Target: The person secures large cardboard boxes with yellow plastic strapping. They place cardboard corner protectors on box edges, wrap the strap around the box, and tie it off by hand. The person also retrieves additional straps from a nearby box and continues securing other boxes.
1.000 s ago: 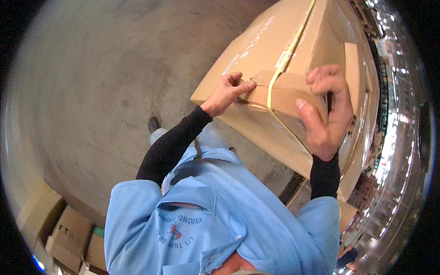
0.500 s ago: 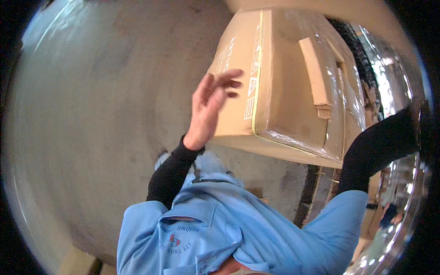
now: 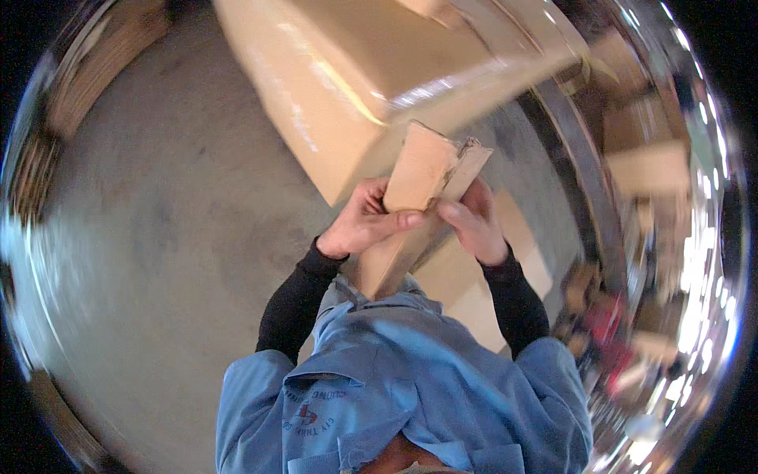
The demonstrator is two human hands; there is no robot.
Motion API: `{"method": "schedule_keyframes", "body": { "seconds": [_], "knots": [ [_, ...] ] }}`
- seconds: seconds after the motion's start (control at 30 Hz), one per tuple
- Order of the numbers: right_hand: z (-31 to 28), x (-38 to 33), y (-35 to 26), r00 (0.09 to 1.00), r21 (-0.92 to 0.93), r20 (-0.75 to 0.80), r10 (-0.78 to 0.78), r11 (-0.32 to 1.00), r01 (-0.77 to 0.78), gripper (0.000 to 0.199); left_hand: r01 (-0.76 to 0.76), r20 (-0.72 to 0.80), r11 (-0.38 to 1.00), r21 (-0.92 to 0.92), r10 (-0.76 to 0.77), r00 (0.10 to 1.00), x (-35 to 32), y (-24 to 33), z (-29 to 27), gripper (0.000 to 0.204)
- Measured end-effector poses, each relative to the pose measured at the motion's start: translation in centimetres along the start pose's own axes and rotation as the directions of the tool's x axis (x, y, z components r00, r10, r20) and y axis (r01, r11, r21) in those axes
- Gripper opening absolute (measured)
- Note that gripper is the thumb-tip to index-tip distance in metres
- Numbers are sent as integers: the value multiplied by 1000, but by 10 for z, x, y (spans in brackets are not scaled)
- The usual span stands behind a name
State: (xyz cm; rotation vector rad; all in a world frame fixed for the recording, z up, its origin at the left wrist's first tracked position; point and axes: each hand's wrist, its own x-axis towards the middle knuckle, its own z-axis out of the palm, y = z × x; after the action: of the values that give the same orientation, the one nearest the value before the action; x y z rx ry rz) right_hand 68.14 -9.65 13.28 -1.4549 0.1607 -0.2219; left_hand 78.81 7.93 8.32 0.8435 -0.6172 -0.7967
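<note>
A long folded strip of brown cardboard (image 3: 418, 197) stands almost upright in front of my chest. My left hand (image 3: 363, 223) grips its left side, thumb laid across the front. My right hand (image 3: 474, 225) holds its right edge, fingers curled around it. Both hands sit about halfway up the strip. Just beyond the strip's top lies a large brown cardboard box (image 3: 355, 87) with shiny clear tape along its near edge. The picture is blurred by motion.
Grey concrete floor (image 3: 158, 237) spreads to the left. Flat cardboard sheets (image 3: 474, 292) lie on the floor under my arms. Stacked cardboard (image 3: 87, 87) curves along the far left rim. Smaller boxes and red items (image 3: 624, 316) crowd the right side.
My hands have left the big box and come together on a cardboard strip held in front of me. The view has swung, so the box now lies farther up.
</note>
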Motion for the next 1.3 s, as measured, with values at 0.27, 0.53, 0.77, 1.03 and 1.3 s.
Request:
{"method": "schedule_keyframes", "body": {
  "seconds": [0.27,0.53,0.77,1.03,1.3],
  "knots": [
    [-47,-125,42,886,-584,-414,-208,807,-83,18,49,120,855,516,-129,984,37,-175,53,36],
    [-28,-426,14,235,-462,-823,-518,850,254,26,543,-458,838,-52,-503,733,-15,-386,-35,75],
    [-54,-487,90,305,131,-943,129,991,-13,26,639,49,661,394,-709,704,-128,-327,199,57],
    [-52,-433,145,517,99,-856,-1,981,165,53,524,380,755,394,-653,655,-198,-269,267,68],
    [-54,-345,171,739,299,-599,309,942,-152,48,324,185,888,327,-396,900,-108,-263,171,37]
  ]
}}
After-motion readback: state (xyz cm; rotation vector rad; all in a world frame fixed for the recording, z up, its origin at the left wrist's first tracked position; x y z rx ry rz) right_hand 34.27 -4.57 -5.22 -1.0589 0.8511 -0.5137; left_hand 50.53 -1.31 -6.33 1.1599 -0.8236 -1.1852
